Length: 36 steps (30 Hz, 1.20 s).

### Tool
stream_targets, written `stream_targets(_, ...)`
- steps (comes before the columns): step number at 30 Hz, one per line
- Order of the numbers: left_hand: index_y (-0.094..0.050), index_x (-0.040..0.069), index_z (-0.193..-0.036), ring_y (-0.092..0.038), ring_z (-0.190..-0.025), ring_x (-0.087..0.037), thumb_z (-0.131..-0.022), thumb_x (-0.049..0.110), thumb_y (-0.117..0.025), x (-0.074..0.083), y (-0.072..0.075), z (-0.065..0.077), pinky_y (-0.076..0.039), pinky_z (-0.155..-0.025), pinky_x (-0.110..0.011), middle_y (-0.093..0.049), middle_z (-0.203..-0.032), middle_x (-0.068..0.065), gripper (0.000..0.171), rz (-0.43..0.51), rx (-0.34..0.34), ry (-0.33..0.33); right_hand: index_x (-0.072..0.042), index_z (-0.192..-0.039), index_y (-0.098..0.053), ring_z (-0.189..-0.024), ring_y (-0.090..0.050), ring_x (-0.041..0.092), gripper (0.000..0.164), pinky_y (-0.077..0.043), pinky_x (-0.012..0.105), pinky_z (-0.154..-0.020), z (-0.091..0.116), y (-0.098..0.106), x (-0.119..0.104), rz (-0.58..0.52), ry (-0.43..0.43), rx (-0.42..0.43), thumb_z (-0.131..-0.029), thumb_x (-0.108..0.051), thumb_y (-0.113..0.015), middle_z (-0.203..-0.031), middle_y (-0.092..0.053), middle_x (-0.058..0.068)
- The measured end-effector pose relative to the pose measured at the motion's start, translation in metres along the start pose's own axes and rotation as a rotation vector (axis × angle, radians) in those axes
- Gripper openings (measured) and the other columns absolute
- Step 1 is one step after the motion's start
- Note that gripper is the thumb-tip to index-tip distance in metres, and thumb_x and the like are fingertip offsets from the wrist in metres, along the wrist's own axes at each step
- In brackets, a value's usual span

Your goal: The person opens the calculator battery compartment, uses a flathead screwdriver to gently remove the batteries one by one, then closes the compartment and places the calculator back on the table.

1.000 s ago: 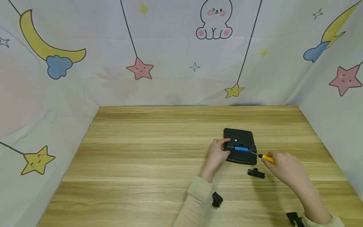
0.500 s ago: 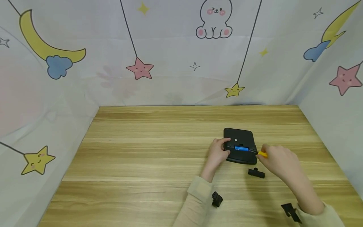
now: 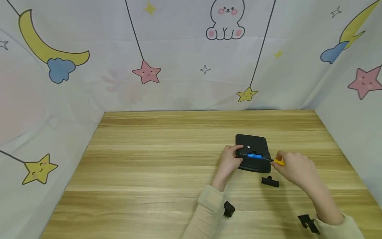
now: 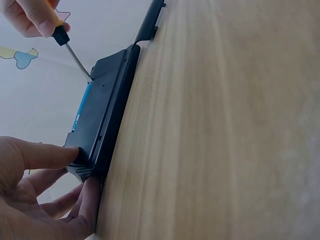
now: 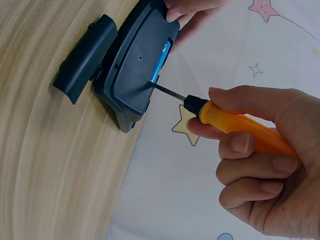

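Observation:
A flat black device, possibly a calculator lying face down, has its battery slot uncovered. In the slot lies a blue battery. My left hand grips the device's left edge; the left wrist view shows the thumb on top and fingers at the side and edge. A yellow-handled screwdriver sits in my right hand, fingers curled round the handle. Its thin metal tip reaches the slot at the battery's right end; the exact contact is hidden. Just in front of the device rests a black battery cover.
The wooden table spreads widely to the left of the hands. A printed cloth hangs behind it and at both sides. Black wrist mounts are near both sleeves.
My right hand has moved left and forward with the screwdriver, then shifted slightly back right. The left hand, the device and the battery look unmoved.

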State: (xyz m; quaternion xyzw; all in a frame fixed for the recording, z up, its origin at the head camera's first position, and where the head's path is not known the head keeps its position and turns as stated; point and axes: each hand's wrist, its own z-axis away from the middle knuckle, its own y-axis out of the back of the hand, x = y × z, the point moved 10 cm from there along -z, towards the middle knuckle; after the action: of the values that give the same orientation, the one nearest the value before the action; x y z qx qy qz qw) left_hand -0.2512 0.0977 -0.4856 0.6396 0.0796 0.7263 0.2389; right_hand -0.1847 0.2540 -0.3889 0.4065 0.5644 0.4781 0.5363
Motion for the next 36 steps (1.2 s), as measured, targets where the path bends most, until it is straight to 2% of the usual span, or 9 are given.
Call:
stream_targets(6, -0.066, 0.016, -0.124, -0.041, -0.073, -0.011, -0.080, -0.002, -0.068, 0.002, 0.000, 0.001, -0.031, -0.059, -0.019, -0.054, -0.105, -0.005, 0.048, 0.000, -0.002, -0.020, -0.003, -0.089, -0.066, -0.047, -0.040, 0.013, 0.021, -0.034, 0.028, -0.044, 0.002, -0.001, 0.004, -0.006, 0.046, 0.037, -0.085, -0.023, -0.070, -0.065, -0.065, 0.005)
stream_targets(12, -0.065, 0.016, -0.124, -0.040, -0.074, -0.011, -0.080, -0.003, -0.067, 0.003, 0.001, 0.002, -0.032, -0.062, -0.019, -0.055, -0.109, -0.007, 0.049, 0.024, -0.003, -0.018, -0.007, -0.086, -0.066, -0.050, -0.049, 0.013, 0.018, -0.044, 0.033, -0.050, 0.002, -0.003, 0.010, -0.019, 0.074, 0.061, -0.083, -0.024, -0.072, -0.075, -0.070, 0.013)
stream_targets(18, -0.064, 0.016, -0.126, -0.042, -0.078, -0.013, -0.080, -0.002, -0.067, 0.005, 0.001, 0.002, -0.032, -0.064, -0.019, -0.056, -0.111, -0.009, 0.049, -0.019, -0.003, -0.036, -0.010, -0.085, -0.067, -0.063, -0.062, 0.023, 0.014, -0.050, 0.043, -0.058, 0.002, -0.006, 0.017, -0.045, 0.081, 0.067, -0.083, -0.023, -0.073, -0.079, -0.071, 0.015)
stream_targets(23, -0.063, 0.016, -0.128, -0.043, -0.083, -0.013, -0.082, -0.001, -0.066, 0.006, -0.003, 0.003, -0.033, -0.064, -0.018, -0.055, -0.115, -0.009, 0.050, -0.024, -0.020, -0.037, -0.011, -0.085, -0.068, -0.068, -0.065, 0.031, 0.013, -0.051, 0.047, -0.061, 0.003, -0.005, 0.021, -0.078, 0.080, 0.069, -0.084, -0.024, -0.072, -0.081, -0.072, 0.016)
stream_targets(27, -0.062, 0.017, -0.129, -0.042, -0.082, -0.014, -0.082, -0.002, -0.066, 0.005, -0.005, 0.004, -0.032, -0.061, -0.019, -0.055, -0.113, -0.008, 0.050, -0.008, -0.026, -0.029, -0.014, -0.084, -0.068, -0.077, -0.067, 0.038, 0.011, -0.051, 0.052, -0.065, 0.005, -0.006, 0.026, -0.121, 0.070, 0.072, -0.085, -0.024, -0.071, -0.087, -0.073, 0.019)
stream_targets(31, -0.063, 0.017, -0.128, -0.043, -0.085, -0.013, -0.081, -0.003, -0.065, 0.005, -0.005, 0.003, -0.034, -0.064, -0.019, -0.054, -0.112, -0.008, 0.051, -0.006, -0.026, -0.033, -0.017, -0.085, -0.068, -0.084, -0.067, 0.043, 0.010, -0.051, 0.055, -0.070, 0.006, -0.007, 0.030, -0.168, 0.063, 0.077, -0.086, -0.026, -0.070, -0.091, -0.073, 0.020)
stream_targets(33, -0.063, 0.017, -0.128, -0.044, -0.086, -0.013, -0.081, -0.003, -0.065, 0.005, -0.005, 0.002, -0.034, -0.067, -0.019, -0.055, -0.112, -0.008, 0.051, -0.010, -0.022, -0.037, -0.017, -0.085, -0.068, -0.084, -0.067, 0.042, 0.010, -0.051, 0.055, -0.070, 0.006, -0.008, 0.033, -0.188, 0.061, 0.079, -0.087, -0.027, -0.070, -0.092, -0.073, 0.019)
stream_targets(36, -0.063, 0.017, -0.128, -0.044, -0.086, -0.013, -0.081, -0.003, -0.065, 0.005, -0.005, 0.002, -0.034, -0.066, -0.019, -0.055, -0.112, -0.008, 0.051, -0.016, -0.022, -0.036, -0.016, -0.086, -0.068, -0.073, -0.064, 0.030, 0.012, -0.050, 0.044, -0.063, 0.007, -0.012, 0.039, -0.218, 0.055, 0.078, -0.087, -0.027, -0.069, -0.088, -0.072, 0.014)
